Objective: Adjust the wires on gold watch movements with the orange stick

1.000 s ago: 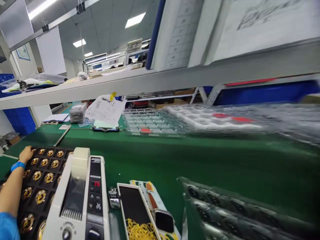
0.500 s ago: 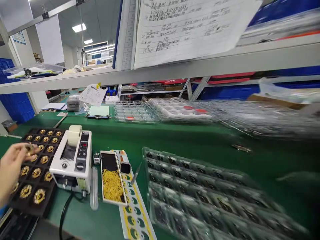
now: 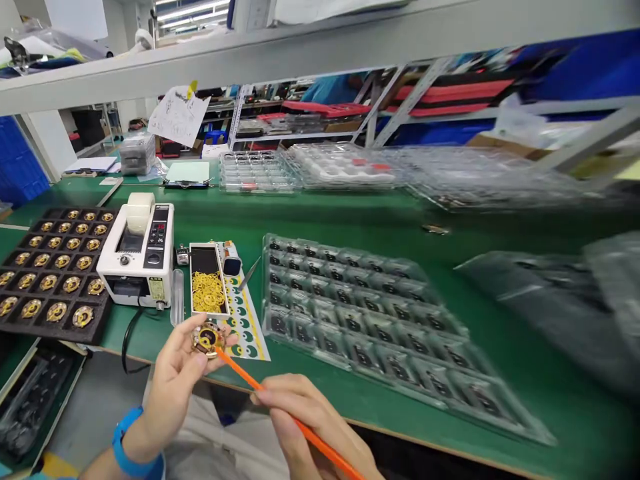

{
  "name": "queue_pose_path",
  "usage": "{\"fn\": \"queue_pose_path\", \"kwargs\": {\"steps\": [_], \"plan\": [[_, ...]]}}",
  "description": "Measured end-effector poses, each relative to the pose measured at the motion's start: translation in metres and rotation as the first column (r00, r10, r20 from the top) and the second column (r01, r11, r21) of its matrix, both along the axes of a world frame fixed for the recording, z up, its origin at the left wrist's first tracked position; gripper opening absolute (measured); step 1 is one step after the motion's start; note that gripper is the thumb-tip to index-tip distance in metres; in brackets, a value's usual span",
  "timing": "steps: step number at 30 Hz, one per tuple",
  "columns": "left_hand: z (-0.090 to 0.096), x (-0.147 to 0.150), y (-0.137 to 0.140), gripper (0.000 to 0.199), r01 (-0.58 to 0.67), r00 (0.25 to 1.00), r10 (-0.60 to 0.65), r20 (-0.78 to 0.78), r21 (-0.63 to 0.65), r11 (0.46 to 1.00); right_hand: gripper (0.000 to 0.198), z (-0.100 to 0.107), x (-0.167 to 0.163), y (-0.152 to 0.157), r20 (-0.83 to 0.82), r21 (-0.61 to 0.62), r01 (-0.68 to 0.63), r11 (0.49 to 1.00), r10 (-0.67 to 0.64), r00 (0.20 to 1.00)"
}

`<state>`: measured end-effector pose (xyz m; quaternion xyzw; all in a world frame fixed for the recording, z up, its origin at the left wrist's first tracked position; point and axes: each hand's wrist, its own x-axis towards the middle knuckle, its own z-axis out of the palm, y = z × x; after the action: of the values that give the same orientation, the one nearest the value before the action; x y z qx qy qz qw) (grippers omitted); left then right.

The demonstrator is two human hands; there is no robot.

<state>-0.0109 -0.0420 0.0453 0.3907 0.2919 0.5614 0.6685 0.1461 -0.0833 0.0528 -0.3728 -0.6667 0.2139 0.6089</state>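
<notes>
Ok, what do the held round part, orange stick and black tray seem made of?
Round part: probably polished, gold-toned metal, judging by its bright glints.
Orange stick: likely smooth plastic, from its even colour; painted wood is possible.
Black tray: perhaps foam, matte, since its thick walls barely reflect.

The left hand [image 3: 173, 380] wears a bright blue wristband [image 3: 120, 441].

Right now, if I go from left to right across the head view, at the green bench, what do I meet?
Dark tray with gold parts, white tape dispenser, round gold piece in left hand, right hand with orange stick, crumpled translucent plastic.
</notes>
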Motion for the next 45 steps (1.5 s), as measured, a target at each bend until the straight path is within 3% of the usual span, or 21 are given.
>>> {"fn": "queue_pose_path", "kwargs": {"steps": [5, 10, 14, 17, 20, 22, 25, 28, 30, 33, 37, 40, 43, 45], "plan": [[-0.013, 0.002, -0.001, 0.038, -0.016, 0.996, 0.019, -0.083, 0.039, 0.999, 0.019, -0.015, -0.002, 0.005, -0.054, -0.096, 0.062, 0.993, -0.067, 0.996], [-0.017, 0.007, 0.007, 0.035, 0.05, 0.996, -0.047, -0.078, 0.037, 0.998, 0.018, -0.019, 0.01, 0.016, -0.032, -0.124, 0.021, 0.992, -0.025, 0.999], [-0.011, 0.008, 0.011, 0.036, 0.129, 0.992, -0.129, -0.013, 0.004, 0.992, 0.02, -0.024, 0.026, 0.022, 0.143, 0.063, -0.084, 0.994, 0.075, 0.987], [-0.003, 0.008, 0.01, 0.035, 0.204, 0.979, -0.203, 0.019, -0.049, 0.978, 0.022, -0.021, 0.039, 0.022, 0.406, 0.245, -0.137, 0.96, 0.026, 0.913], [0.002, 0.008, 0.007, 0.035, 0.251, 0.968, -0.249, 0.036, -0.078, 0.965, 0.026, -0.014, 0.049, 0.018, 0.589, 0.319, -0.176, 0.931, -0.049, 0.807], [0.001, 0.009, 0.004, 0.035, 0.264, 0.964, -0.262, 0.04, -0.07, 0.962, 0.026, -0.01, 0.051, 0.013, 0.624, 0.328, -0.194, 0.925, -0.058, 0.779], [-0.002, 0.012, -0.003, 0.034, 0.262, 0.965, -0.26, 0.044, -0.047, 0.964, 0.021, -0.012, 0.046, 0.003, 0.511, 0.326, -0.131, 0.936, -0.058, 0.858], [-0.005, 0.015, -0.011, 0.035, 0.247, 0.968, -0.246, 0.044, -0.012, 0.969, 0.02, -0.019, 0.033, -0.005, 0.193, 0.22, 0.044, 0.974, -0.088, 0.977], [-0.004, 0.016, -0.016, 0.036, 0.244, 0.969, -0.244, 0.03, 0.004, 0.97, 0.028, -0.023, 0.022, -0.009, 0.02, 0.154, 0.114, 0.982, -0.118, 0.993], [-0.002, 0.017, -0.021, 0.037, 0.245, 0.969, -0.245, 0.023, 0.02, 0.969, 0.037, -0.027, 0.01, -0.011, -0.023, 0.149, 0.152, 0.977, -0.15, 0.988], [-0.001, 0.017, -0.022, 0.034, 0.241, 0.968, -0.242, 0.072, 0.026, 0.97, 0.033, -0.031, 0.007, -0.013, 0.169, 0.304, 0.149, 0.941, -0.207, 0.964], [-0.002, 0.015, -0.021, 0.033, 0.251, 0.966, -0.249, 0.062, -0.023, 0.968, 0.024, -0.034, 0.012, -0.015, 0.361, 0.457, 0.11, 0.883, -0.297, 0.884], [-0.002, 0.014, -0.019, 0.034, 0.271, 0.962, -0.268, 0.048, -0.07, 0.96, 0.022, -0.031, 0.017, -0.016, 0.497, 0.502, 0.045, 0.864, -0.33, 0.802], [0.0, 0.014, -0.017, 0.034, 0.283, 0.959, -0.278, 0.061, -0.104, 0.954, 0.023, -0.028, 0.021, -0.017, 0.516, 0.504, 0.03, 0.863, -0.328, 0.791]]}}
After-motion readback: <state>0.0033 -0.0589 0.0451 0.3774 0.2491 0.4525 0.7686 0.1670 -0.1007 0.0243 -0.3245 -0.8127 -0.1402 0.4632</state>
